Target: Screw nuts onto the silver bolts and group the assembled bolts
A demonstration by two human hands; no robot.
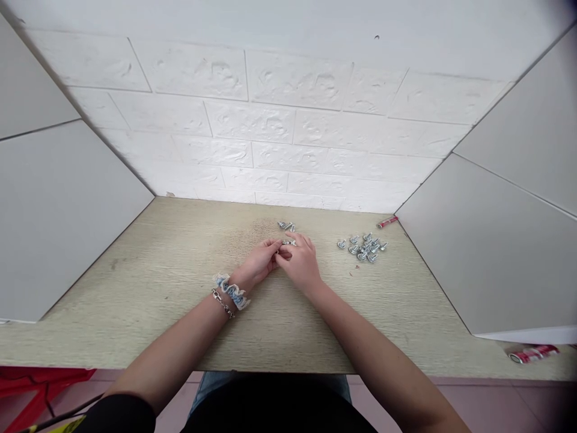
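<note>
My left hand [260, 262] and my right hand [302, 263] meet over the middle of the wooden table, fingertips together. Both are closed around a small silver metal piece [289, 242], like a bolt, partly hidden by the fingers. Just beyond the fingers lie a few silver bolts [288, 227]. To the right of my right hand, several silver bolts with wide washers [364, 247] are spread in a loose pile. A blue and white frilled band and a chain bracelet are on my left wrist.
The pale wooden table [157, 270] ends at a white brick-patterned wall [270, 126]. Grey panels [72, 216] stand at left and right. One red cylinder [387, 222] lies at the back right, another [534, 353] at the front right. Brown specks mark the table behind my left hand.
</note>
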